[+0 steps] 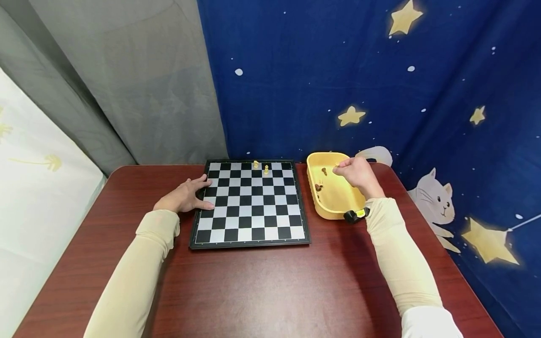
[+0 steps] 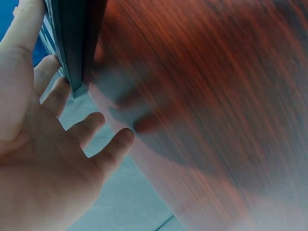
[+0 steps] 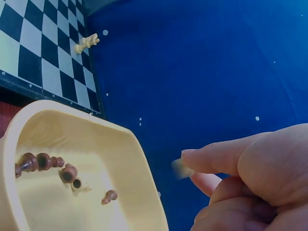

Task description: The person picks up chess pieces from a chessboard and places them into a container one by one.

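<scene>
A black-and-white chessboard (image 1: 251,202) lies on the table with two cream chess pieces near its far edge, a knight (image 1: 256,164) and a pawn-like piece (image 1: 266,170). My left hand (image 1: 186,195) rests at the board's left edge, thumb and fingers spread and reaching onto the border. Over the yellow basin (image 1: 313,188) on the right, my right hand (image 1: 358,176) pinches a small pale chess piece (image 3: 182,169) between thumb and forefinger. That piece is blurred, so its exact kind is unclear. Inside the basin lie several brown chess pieces (image 3: 69,173) and a cream one (image 3: 79,185).
The reddish-brown wooden table (image 1: 253,291) carries the board and basin side by side. A small black object with a yellow label (image 1: 357,215) is at my right wrist. Behind the table hang a grey curtain (image 1: 139,84) and a blue starry curtain (image 1: 296,84).
</scene>
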The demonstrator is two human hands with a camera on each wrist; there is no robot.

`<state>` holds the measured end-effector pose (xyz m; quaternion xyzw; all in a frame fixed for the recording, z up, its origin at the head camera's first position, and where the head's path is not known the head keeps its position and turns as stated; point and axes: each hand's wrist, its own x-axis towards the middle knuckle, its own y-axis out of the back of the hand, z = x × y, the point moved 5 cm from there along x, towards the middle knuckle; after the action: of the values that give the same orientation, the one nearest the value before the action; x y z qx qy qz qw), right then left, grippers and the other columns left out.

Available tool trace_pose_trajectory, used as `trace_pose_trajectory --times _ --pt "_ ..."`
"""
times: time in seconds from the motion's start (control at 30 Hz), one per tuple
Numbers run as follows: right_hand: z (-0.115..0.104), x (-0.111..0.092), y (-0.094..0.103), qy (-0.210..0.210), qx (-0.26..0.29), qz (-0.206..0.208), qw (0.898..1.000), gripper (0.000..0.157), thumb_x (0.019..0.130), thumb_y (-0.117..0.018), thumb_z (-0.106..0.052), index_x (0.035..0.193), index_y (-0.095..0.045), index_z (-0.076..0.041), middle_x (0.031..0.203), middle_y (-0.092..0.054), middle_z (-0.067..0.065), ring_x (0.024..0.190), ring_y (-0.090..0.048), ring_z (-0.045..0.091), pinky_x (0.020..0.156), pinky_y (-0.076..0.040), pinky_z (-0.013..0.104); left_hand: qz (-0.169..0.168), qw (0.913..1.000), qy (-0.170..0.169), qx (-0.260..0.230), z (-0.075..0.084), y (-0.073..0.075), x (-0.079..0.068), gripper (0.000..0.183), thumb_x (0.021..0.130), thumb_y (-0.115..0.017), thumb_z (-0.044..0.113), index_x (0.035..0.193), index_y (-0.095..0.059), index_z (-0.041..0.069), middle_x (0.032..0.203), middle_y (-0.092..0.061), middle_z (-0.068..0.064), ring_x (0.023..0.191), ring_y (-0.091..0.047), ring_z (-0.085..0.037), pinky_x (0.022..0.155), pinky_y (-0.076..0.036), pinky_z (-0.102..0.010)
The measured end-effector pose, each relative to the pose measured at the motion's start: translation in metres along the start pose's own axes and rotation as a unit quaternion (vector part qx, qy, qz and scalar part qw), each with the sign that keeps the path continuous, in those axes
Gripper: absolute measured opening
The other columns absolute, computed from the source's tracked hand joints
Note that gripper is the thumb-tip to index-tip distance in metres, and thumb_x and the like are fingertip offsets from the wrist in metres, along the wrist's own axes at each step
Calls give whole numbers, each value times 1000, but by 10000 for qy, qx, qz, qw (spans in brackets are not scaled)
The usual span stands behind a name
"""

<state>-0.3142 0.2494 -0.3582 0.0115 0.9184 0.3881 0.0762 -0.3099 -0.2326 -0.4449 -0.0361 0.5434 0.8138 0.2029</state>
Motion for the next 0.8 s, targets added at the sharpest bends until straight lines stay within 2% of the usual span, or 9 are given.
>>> trace_pose_trajectory --times 0.1,0.23,0.57,0.7,0.8 --pt "3 0 -1 -54 39 -38 10000 36 96 -67 -21 121 -66 4 127 -62 20 107 -55 28 83 -45 31 -25 10000 38 -15 0 0 0 99 84 -78 54 161 -32 15 173 -15 -13 155 -8 -53 124 -18 -67" --pt "5 0 0 -68 38 -5 10000 35 97 -67 -21 122 -66 4 128 -62 21 108 -55 29 86 -46 34 -24 10000 29 -15 1 0 0 98 84 -78 54 161 -32 15 172 -15 -13 155 -9 -53 124 -19 -67" --pt "-7 -2 -7 129 76 -131 9998 39 98 -66 -24 125 -65 3 136 -59 21 116 -54 31 98 -46 43 40 10000 34 0 0 2 -1 99 83 -79 54 161 -32 15 172 -16 -14 155 -9 -54 124 -18 -66" --pt "-12 -1 -11 288 98 -115 9995 39 96 -68 -25 123 -67 4 135 -59 21 115 -54 31 94 -46 41 9 10000 34 -5 0 1 0 99 84 -78 53 162 -31 15 173 -15 -13 155 -8 -53 124 -18 -66" --pt "-16 -1 -15 362 167 -76 9992 38 95 -69 -26 120 -67 4 129 -62 20 108 -54 29 87 -45 37 -28 10000 42 17 0 -1 1 99 85 -79 53 162 -31 14 173 -14 -14 156 -7 -53 124 -18 -67"
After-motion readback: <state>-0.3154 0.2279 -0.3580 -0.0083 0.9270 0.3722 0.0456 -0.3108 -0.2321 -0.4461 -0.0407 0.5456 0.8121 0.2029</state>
